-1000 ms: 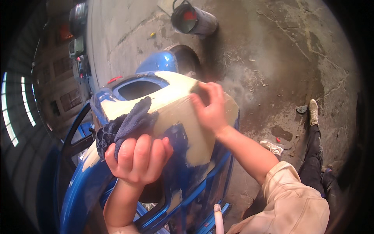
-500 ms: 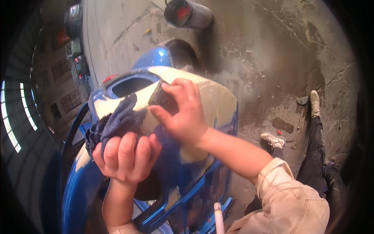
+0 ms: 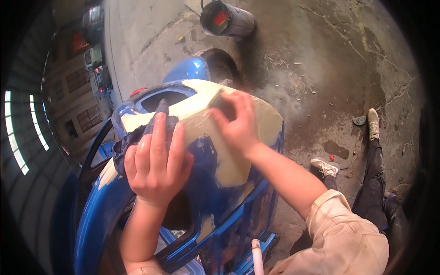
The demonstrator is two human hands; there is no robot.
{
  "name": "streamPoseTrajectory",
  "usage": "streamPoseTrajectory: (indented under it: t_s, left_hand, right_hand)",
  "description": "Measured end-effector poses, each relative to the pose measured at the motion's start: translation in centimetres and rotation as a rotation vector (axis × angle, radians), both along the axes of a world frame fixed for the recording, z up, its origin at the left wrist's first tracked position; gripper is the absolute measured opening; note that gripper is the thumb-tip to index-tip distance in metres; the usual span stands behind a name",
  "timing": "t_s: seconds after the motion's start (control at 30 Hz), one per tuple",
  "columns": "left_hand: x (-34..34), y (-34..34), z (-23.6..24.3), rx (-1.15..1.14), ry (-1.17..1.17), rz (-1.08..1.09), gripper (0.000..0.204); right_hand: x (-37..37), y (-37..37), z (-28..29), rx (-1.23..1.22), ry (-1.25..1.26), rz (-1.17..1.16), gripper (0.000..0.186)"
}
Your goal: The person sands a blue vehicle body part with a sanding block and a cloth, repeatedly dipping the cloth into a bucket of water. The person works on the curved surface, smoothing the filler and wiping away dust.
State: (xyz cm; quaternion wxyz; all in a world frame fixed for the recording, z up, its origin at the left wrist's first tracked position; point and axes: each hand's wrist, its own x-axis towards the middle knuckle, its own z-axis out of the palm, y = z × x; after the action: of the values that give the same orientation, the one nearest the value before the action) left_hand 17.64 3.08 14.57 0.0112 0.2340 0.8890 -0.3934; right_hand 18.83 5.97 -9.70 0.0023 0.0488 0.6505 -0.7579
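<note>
A blue car body (image 3: 103,208) with patches of cream-coloured filler (image 3: 270,117) lies under both my hands. My right hand (image 3: 238,121) is closed round a dark, flat-sided sanding block (image 3: 215,98), pressed to the filler beside an oval opening; the palm hides much of it. To its left, a crumpled dark blue cloth (image 3: 123,144) rests on the bodywork. My left hand (image 3: 158,160) keeps hold of that cloth, with its fingers partly stretched forward over it and the thumb side tucked out of sight.
Beyond the car, a dark bucket (image 3: 238,23) holding something red stands on the concrete floor (image 3: 316,50) near a tyre (image 3: 220,66). Pale shoes (image 3: 373,123) and dark trouser legs show at right. A lit cigarette (image 3: 257,259) juts up at the lower edge.
My right hand has slid the block slightly away and to the right over the filler. My left hand's fingers have straightened from a tight grip on the cloth.
</note>
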Motion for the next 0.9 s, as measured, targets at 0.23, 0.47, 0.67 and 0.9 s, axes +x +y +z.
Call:
streamPoseTrajectory:
  t_s: [0.23, 0.47, 0.67, 0.9]
  left_hand:
    - [-0.5, -0.4, 0.1, -0.003, 0.004, -0.009, 0.029]
    - [-2.3, -0.2, -2.3, -0.089, 0.054, 0.105, 0.022]
    - [-6.1, -1.2, -4.8, -0.121, 0.017, 0.367, 0.023]
    - [-6.3, -0.9, -5.4, -0.133, 0.055, 0.418, 0.025]
  right_hand:
    - [0.1, -0.6, -3.5, 0.029, -0.227, 0.004, 0.053]
    - [1.3, -0.2, -3.7, 0.111, -0.176, 0.063, 0.059]
    - [3.1, 0.0, -3.6, 0.056, -0.164, 0.059, 0.061]
    - [3.9, 0.5, -3.3, 0.014, -0.231, 0.026, 0.058]
